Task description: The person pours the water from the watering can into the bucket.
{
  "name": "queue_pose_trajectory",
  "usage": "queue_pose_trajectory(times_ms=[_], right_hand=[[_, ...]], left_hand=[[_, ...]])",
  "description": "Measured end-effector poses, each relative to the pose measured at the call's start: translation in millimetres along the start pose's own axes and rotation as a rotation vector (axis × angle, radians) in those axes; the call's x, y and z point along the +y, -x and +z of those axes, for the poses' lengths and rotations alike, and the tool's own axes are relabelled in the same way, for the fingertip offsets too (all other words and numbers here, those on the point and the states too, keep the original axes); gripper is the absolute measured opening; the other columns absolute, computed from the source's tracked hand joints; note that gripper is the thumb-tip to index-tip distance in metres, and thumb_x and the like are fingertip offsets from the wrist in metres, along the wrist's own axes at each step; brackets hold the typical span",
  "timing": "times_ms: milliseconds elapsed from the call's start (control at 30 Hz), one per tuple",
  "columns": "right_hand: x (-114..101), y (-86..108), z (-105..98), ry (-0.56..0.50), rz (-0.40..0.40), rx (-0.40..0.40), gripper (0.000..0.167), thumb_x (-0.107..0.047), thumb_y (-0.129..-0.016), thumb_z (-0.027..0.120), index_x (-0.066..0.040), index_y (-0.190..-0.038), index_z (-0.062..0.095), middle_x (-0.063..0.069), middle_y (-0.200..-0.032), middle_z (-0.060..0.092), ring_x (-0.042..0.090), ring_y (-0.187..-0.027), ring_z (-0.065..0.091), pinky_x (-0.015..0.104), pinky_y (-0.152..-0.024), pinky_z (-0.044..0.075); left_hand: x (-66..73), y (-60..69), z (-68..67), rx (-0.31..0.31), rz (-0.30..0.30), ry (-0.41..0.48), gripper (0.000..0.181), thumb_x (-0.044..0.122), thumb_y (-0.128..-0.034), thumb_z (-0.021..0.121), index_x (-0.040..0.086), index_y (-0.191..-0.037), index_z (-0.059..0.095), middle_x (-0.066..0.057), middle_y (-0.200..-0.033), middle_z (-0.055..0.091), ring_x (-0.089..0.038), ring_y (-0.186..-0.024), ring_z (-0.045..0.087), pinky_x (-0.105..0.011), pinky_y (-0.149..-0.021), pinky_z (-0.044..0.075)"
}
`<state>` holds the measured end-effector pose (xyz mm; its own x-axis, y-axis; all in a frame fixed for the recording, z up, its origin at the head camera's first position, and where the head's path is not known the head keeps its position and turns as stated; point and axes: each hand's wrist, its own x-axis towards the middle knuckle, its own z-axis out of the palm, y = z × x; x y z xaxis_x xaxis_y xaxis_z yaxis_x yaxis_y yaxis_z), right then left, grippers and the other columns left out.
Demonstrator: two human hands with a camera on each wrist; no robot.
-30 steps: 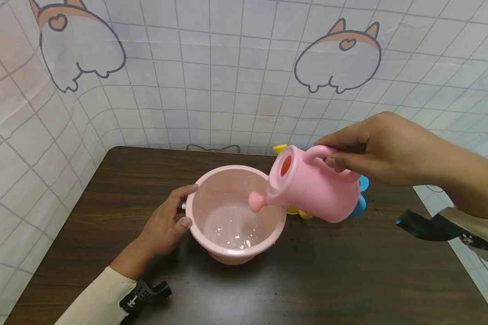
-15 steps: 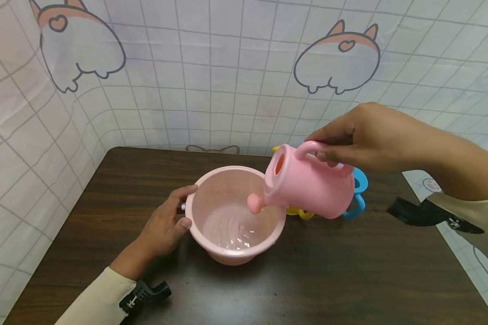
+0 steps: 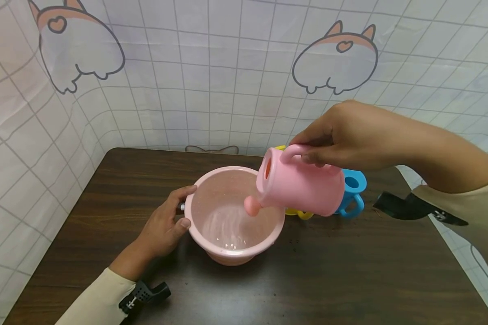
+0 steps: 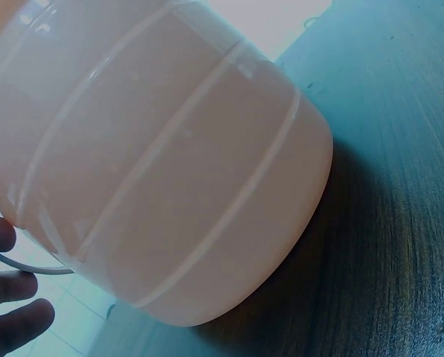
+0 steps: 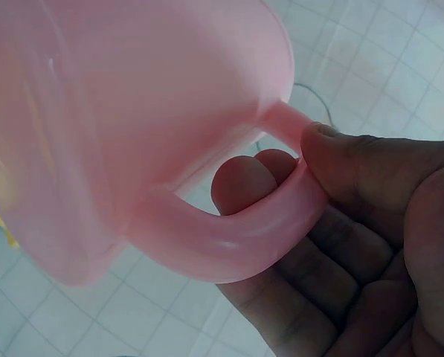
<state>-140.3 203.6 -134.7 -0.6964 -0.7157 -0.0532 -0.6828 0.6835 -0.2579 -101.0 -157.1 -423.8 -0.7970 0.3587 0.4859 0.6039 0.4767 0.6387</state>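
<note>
A pink bucket [image 3: 227, 253] with glinting water in it stands on the dark wooden table. My left hand [image 3: 162, 225] grips its left rim, thumb and index finger on the edge. Other fingers show below the rim beside a thin wire handle [image 4: 28, 266] in the left wrist view. My right hand [image 3: 341, 131] holds a pink watering can [image 3: 305, 185] by its loop handle [image 5: 229, 245], fingers curled round it. The can is tipped left, its round spout [image 3: 252, 206] over the bucket's opening. Whether water leaves the spout is too faint to tell.
Behind the pink can stand a blue watering can [image 3: 353, 189] and a yellow object [image 3: 302, 215], both partly hidden. Small drops and specks lie on the table [image 3: 333, 280]. A white tile-patterned cloth [image 3: 211, 81] hangs behind the table and on both sides.
My right hand and the pink can have moved left, and the can is tipped further. More of the blue can shows. My left hand and the bucket have stayed in place.
</note>
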Motion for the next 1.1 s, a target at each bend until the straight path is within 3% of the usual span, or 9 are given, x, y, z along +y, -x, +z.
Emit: queue_pose_trajectory(times_ms=[267,667,833,1100], right_hand=[[-7.9,-13.0,-2.8,0.018,-0.039,-0.054,0.023,-0.027,-0.094,0.077,-0.025,-0.117,0.079,-0.017,-0.092,0.073,0.003,-0.080,0.065,0.029,-0.070,0.057],[-19.7,-18.6,-3.1,0.008,0.063,-0.108,0.024,-0.029,-0.095,0.076,-0.024,-0.118,0.079,-0.012,-0.097,0.075,0.007,-0.086,0.068,0.031,-0.075,0.058],[-16.3,-14.4,-1.6,0.015,0.043,-0.082,0.024,-0.030,-0.095,0.076,-0.026,-0.118,0.079,-0.015,-0.095,0.074,0.006,-0.083,0.066,0.030,-0.074,0.057],[-0.3,7.4,5.5,0.009,-0.048,0.030,0.023,-0.027,-0.095,0.076,-0.029,-0.118,0.078,-0.020,-0.086,0.071,0.001,-0.073,0.063,0.026,-0.065,0.054]], left_hand=[[0.8,0.8,-0.2,-0.002,-0.008,-0.008,0.072,0.067,-0.1023,0.032,0.016,-0.153,0.035,-0.010,-0.149,0.048,-0.027,-0.115,0.062,-0.057,-0.087,0.056],[1.1,1.4,-0.6,-0.005,-0.006,-0.024,0.070,0.065,-0.1029,0.033,0.017,-0.154,0.034,-0.008,-0.148,0.048,-0.025,-0.115,0.062,-0.052,-0.089,0.057],[1.1,1.0,-1.1,-0.003,-0.004,-0.030,0.072,0.067,-0.1024,0.032,0.016,-0.153,0.034,-0.009,-0.148,0.048,-0.025,-0.114,0.062,-0.053,-0.088,0.057],[0.7,1.0,-1.2,-0.006,-0.003,-0.025,0.073,0.068,-0.1018,0.031,0.017,-0.153,0.034,-0.008,-0.149,0.048,-0.024,-0.114,0.062,-0.052,-0.088,0.057]])
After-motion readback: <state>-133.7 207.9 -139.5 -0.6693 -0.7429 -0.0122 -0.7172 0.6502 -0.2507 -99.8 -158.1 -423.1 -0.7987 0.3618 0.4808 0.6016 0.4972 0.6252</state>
